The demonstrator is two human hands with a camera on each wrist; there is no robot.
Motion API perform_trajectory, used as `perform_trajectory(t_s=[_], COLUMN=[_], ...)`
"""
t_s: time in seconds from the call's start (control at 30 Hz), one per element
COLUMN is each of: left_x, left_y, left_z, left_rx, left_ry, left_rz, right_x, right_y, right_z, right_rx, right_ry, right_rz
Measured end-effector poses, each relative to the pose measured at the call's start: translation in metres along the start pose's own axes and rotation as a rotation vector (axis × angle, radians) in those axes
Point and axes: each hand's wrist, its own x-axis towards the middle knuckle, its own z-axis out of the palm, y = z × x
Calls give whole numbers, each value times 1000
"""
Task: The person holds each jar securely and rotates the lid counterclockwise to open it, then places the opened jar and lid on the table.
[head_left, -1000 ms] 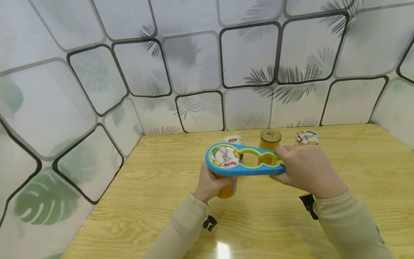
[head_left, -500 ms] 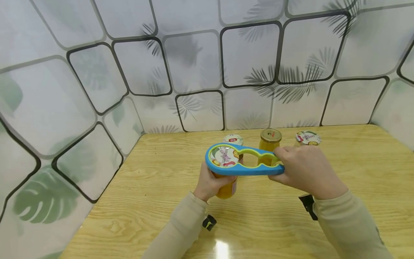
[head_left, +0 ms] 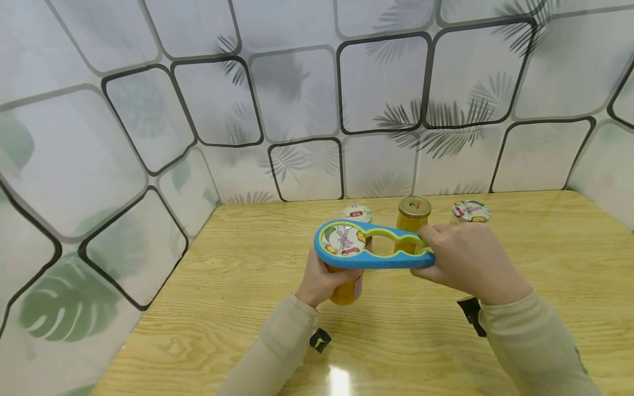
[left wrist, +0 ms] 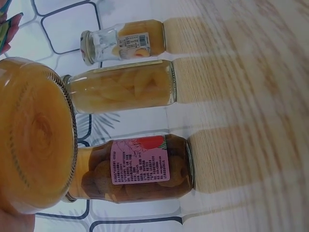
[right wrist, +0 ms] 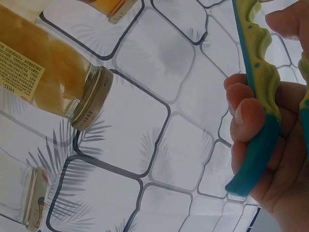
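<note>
The left grip (head_left: 322,280) is closed around an amber jar (head_left: 346,295), held off the counter (head_left: 223,297). The right grip (head_left: 468,256) is closed on the handle of a blue-and-yellow opener (head_left: 381,261), whose ring surrounds the jar's lid (head_left: 343,240), just above the left grip. Standing beyond the grips: a dark-fruit jar (left wrist: 140,169), a gold-lidded jar (head_left: 410,223), a part-filled jar (left wrist: 145,41). Over the last second, no appreciable movement; no lid rotation discernible. Assessment: opener apparently seated, loosening not yet evidenced.
</note>
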Motion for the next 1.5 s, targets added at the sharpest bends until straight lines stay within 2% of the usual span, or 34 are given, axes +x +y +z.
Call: perform_trajectory(t_s=[0.37,0.67,1.0,1.37,1.5], left_x=[-1,-3,-4,-6,-7], left_y=[1,0,1,-4,-5], left_z=[-3,-4,-5,-7,-8], left_rx=[-37,-60,-76,-128,-133], left_ry=[-69,-92,-121,-152,-164], left_rz=[-41,-97,-148,-216,-217], right_x=[0,0,-1,-1,-1], right_y=[2,3,5,5,5], right_z=[-1,-2,-2,-1,-1], right_rx=[6,12,33,59,63], right_ry=[-29,-90,-84,-102,-114], right_rz=[1,9,9,19,28])
